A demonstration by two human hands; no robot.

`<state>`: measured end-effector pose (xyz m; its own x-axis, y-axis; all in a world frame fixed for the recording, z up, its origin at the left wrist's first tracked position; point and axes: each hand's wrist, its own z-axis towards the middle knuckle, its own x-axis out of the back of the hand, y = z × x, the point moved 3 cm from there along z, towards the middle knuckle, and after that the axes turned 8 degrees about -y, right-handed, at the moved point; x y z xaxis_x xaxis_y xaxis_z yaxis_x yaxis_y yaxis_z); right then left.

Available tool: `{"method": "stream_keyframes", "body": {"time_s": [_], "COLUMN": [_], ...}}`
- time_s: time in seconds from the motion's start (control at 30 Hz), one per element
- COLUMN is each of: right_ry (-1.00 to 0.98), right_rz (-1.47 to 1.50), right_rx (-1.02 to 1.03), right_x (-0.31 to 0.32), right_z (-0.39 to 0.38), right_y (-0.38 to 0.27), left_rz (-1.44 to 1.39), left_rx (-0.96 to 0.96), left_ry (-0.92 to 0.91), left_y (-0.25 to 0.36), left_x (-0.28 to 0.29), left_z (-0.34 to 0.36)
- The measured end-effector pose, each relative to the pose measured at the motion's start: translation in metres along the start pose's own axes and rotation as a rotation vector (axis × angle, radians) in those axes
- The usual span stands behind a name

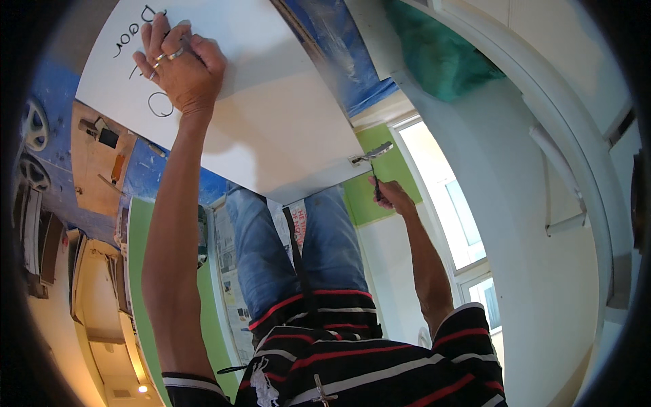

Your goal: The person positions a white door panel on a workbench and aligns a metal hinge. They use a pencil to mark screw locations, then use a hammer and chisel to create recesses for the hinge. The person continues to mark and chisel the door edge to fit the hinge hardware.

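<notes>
A white panel with dark handwritten marks spans the upper middle. My left hand, wearing rings, rests on its upper left face with bent, slightly parted fingers. At the panel's lower right edge is a metal hinge with its arm angled outward. My right hand grips a thin dark-handled tool, like a screwdriver, pointed up at the hinge; whether its tip touches the hinge I cannot tell. My jeans-clad legs show beyond the panel's lower edge.
On the left, a wooden board holding small tools lies on a blue covering, near wheel-like items and curved offcuts. Green fabric or plastic is at upper right. A curved white structure borders the right, beside a bright window.
</notes>
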<state>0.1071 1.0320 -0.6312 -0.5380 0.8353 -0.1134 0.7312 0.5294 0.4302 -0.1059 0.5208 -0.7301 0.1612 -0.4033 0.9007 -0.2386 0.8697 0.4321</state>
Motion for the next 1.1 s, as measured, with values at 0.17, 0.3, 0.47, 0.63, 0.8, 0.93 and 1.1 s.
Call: {"method": "stream_keyframes", "body": {"time_s": [0.17,0.3,0.47,0.63,0.8,0.93,1.1], "right_ry": [0.012,0.064,0.09,0.113,0.067,0.036,0.055], "right_rz": [-0.077,-0.143,-0.201,-0.24,-0.336,-0.255,-0.24], "right_rx": [0.022,0.049,0.063,0.071,0.013,-0.013,-0.004], "right_x": [0.001,-0.002,-0.002,0.001,0.005,0.007,0.004], "right_z": [-0.003,-0.005,-0.002,-0.003,-0.007,-0.006,-0.002], "right_y": [-0.002,-0.005,-0.005,-0.006,-0.012,-0.015,-0.014], "left_rz": [0.052,0.079,0.087,0.087,0.085,0.098,0.079], "left_rx": [-0.012,-0.005,-0.022,-0.038,-0.054,-0.027,-0.026], "left_ry": [-0.028,-0.035,-0.027,-0.024,-0.019,-0.033,-0.029], "left_y": [0.001,0.001,0.001,0.0,0.0,0.001,0.001], "left_x": [0.0,0.0,-0.001,0.0,0.0,0.0,0.0], "left_z": [0.001,0.001,0.001,0.0,0.001,0.0,0.0]}}
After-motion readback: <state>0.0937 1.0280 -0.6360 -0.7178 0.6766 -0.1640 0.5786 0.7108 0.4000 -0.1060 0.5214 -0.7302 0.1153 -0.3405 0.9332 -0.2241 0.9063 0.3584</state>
